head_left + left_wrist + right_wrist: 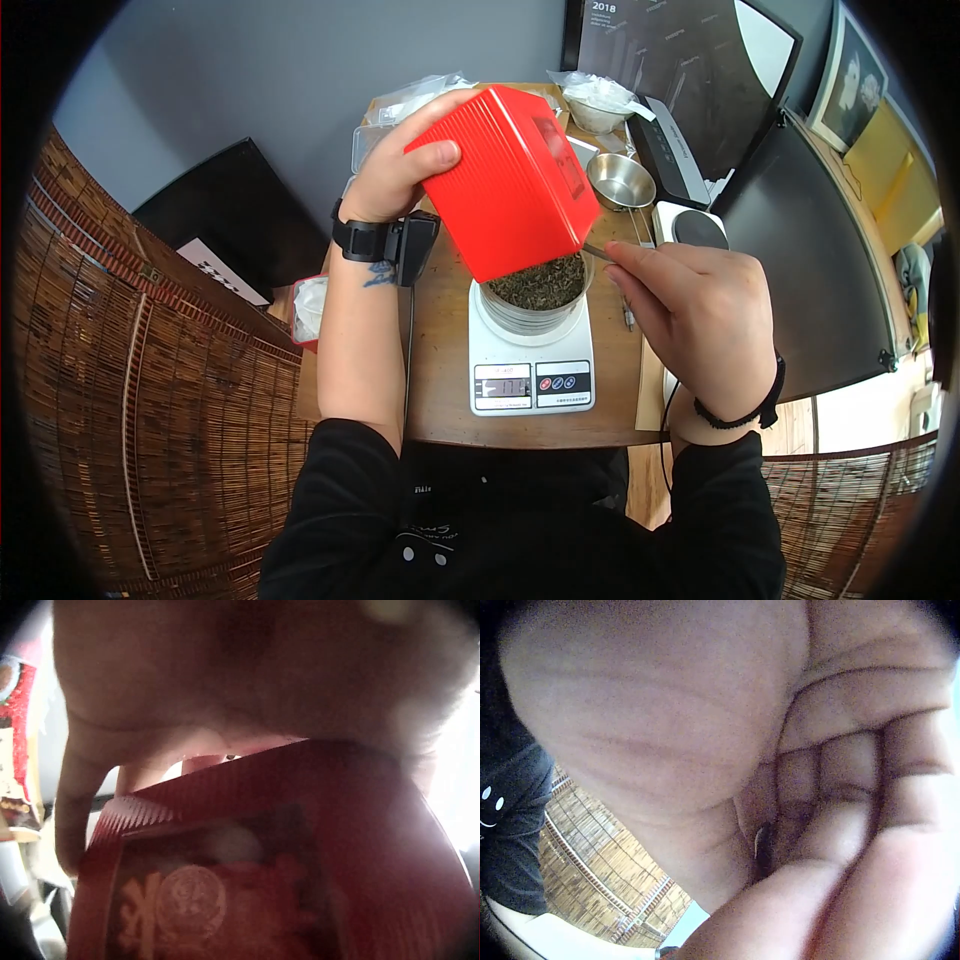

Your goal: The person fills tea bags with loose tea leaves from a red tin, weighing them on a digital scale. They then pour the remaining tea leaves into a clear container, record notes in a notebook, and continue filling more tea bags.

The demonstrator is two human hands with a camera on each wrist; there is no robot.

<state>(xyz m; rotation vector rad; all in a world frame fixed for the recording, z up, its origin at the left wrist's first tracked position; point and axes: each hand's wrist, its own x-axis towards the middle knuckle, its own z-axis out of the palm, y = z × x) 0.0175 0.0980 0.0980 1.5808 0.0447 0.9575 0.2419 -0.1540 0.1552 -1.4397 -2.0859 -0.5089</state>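
In the head view my left hand [400,165] grips a ribbed red box [505,190], tilted with its lower end over a clear round container [535,320]. Dried tea-like leaves [540,288] fill much of that container, which stands on a white kitchen scale [485,345] with a lit display. My right hand [705,305] pinches a thin metal utensil [597,252] by its handle; its far end is hidden by the box. A printed emblem [191,904] shows on the box in the left wrist view. Curled fingers [832,832] fill the right wrist view.
Behind the container stand a steel pan [622,182] and a glass bowl [600,112] with plastic in it. A hot plate [697,228] is to the right, beside a dark panel [805,270]. Plastic packaging [415,97] lies at the back left of the wooden table [440,380].
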